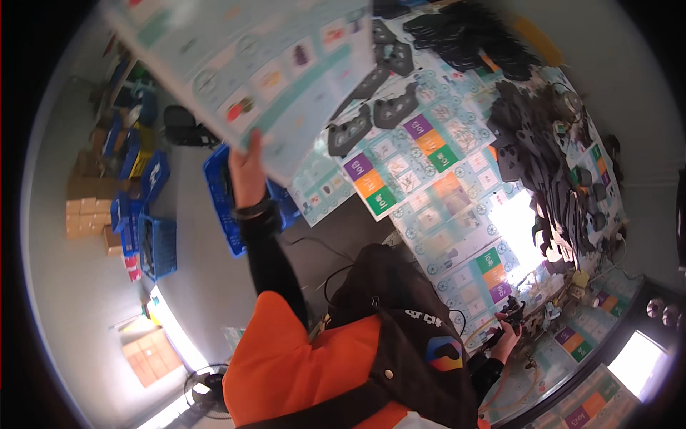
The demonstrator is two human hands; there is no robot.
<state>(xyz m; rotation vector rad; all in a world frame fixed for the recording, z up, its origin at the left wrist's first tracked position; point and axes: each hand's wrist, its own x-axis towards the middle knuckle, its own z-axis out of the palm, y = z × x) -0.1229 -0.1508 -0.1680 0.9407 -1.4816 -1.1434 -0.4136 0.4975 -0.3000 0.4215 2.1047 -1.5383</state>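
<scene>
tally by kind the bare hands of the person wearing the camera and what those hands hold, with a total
Hands, left hand and right hand: 2
Printed sheet: 1
Dark object, exact kind unclear: 1
Total: 4

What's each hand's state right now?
Left hand: closed on the edge of a large printed sheet.
Right hand: looks closed on a dark tool; exact kind unclear.

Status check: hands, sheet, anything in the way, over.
Left hand gripping raised printed sheet. Right hand at black object, grip unclear. Black parts heaped beyond right hand.
</scene>
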